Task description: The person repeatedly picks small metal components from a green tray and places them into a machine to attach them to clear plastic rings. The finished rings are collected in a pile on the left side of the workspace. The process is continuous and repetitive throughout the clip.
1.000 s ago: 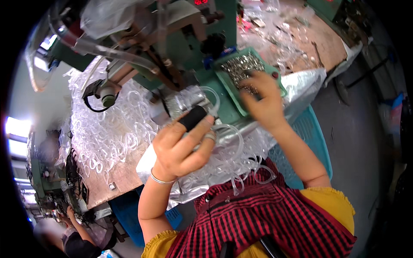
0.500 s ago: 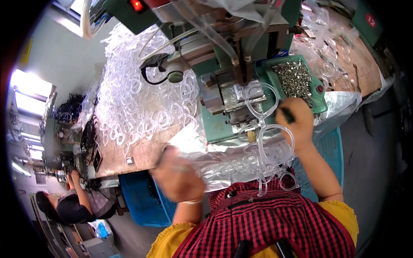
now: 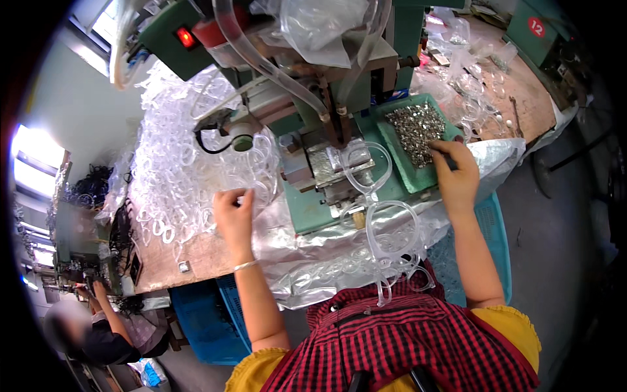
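My left hand (image 3: pixel 233 219) is at the near edge of a big heap of clear plastic eyeglass frames (image 3: pixel 186 153). Its fingers are curled toward the thumb; whatever they pinch is too small to name. Over a green tray (image 3: pixel 400 171) of small shiny metal parts (image 3: pixel 418 130), my right hand (image 3: pixel 459 173) has its fingertips pinched at the parts' edge. Something dark shows against its fingers, and what lies between the tips is hidden. Between my hands, a clear eyeglass frame (image 3: pixel 390 204) rests on the metal fixture (image 3: pixel 324 163) of a green bench machine, one rim hanging toward me.
Clear tubes (image 3: pixel 261 65) run down to the machine's head, by a lit red switch (image 3: pixel 186 37). More clear frames (image 3: pixel 326 264) lie on foil near my apron. Blue baskets (image 3: pixel 206 320) stand below the bench; another person (image 3: pixel 108 333) sits at far left.
My left hand has risen and moved away to the heap's edge. My right hand has gone from beside the frame's rim to the tray of metal parts. The view has shifted slightly.
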Motion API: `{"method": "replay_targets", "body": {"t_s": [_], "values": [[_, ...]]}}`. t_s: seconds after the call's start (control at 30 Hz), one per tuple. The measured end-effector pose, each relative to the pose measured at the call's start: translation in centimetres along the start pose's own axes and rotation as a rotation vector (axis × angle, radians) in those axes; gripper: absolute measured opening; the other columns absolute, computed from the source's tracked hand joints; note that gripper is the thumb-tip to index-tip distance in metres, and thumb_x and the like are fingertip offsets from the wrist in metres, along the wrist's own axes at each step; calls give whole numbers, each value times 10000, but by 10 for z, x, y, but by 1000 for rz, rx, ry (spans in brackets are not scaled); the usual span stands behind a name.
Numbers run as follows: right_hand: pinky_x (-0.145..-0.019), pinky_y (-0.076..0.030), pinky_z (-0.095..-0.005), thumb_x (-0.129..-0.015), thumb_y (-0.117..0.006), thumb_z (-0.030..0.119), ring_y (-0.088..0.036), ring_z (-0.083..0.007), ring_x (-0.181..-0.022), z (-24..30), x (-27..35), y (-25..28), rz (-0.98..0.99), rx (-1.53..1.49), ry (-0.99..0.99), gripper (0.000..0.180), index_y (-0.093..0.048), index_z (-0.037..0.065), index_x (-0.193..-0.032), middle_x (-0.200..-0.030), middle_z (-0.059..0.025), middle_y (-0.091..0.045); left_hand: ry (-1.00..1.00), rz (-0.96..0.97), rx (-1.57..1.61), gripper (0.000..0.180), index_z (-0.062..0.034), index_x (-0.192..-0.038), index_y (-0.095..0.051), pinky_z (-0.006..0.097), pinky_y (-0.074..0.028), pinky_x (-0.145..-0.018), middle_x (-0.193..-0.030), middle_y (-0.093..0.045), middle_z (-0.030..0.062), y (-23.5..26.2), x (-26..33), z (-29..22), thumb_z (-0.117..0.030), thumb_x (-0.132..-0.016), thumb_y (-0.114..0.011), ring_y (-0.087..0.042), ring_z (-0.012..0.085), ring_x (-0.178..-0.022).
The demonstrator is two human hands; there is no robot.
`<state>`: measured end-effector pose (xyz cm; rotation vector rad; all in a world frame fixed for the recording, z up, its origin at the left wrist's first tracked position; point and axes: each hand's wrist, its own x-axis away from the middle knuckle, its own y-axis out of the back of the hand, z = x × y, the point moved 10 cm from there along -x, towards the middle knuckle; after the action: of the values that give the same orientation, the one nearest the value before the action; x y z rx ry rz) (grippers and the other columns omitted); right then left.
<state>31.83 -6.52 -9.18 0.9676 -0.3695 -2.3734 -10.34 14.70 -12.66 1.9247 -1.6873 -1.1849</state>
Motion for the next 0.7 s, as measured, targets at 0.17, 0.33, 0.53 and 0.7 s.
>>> {"method": "replay_targets", "body": {"t_s": [0.17,0.33,0.53,0.7], "values": [[-820,-478,-285,-800,-686,6,-644,-177,-885,-37,19,59,-71,-53,-192,144,-716,3,-941,-909,-74,-696,268,-111,35,147,19,-926,-610,306,-474,-570,-777,-637,91,101,10,70,-127,-929,-597,-582,158,-606],[-848,-486,-278,-803,-685,6,-642,-150,-909,37,-5,17,237,-403,-136,163,-709,0,-964,-945,-67,-698,-12,-248,-491,176,-5,-942,-618,433,-492,-702,-895,-668,180,87,-4,68,-171,-952,-558,-639,370,-799],[-828,-489,-273,-733,-725,25,-629,-123,-882,107,-49,-80,481,-718,-135,425,-585,-22,-1132,-941,-61,-651,-279,-238,-285,101,-20,-986,-612,369,-507,-695,-925,-639,143,22,7,-17,-108,-947,-579,-635,303,-776],[-805,-476,-266,-727,-720,15,-622,-119,-854,98,-32,-89,439,-837,-230,488,-547,-45,-1179,-868,-50,-639,-123,-310,679,63,0,-1025,-559,274,-539,-745,-984,-630,99,37,26,-44,-3,-963,-570,-622,128,-859]]}}
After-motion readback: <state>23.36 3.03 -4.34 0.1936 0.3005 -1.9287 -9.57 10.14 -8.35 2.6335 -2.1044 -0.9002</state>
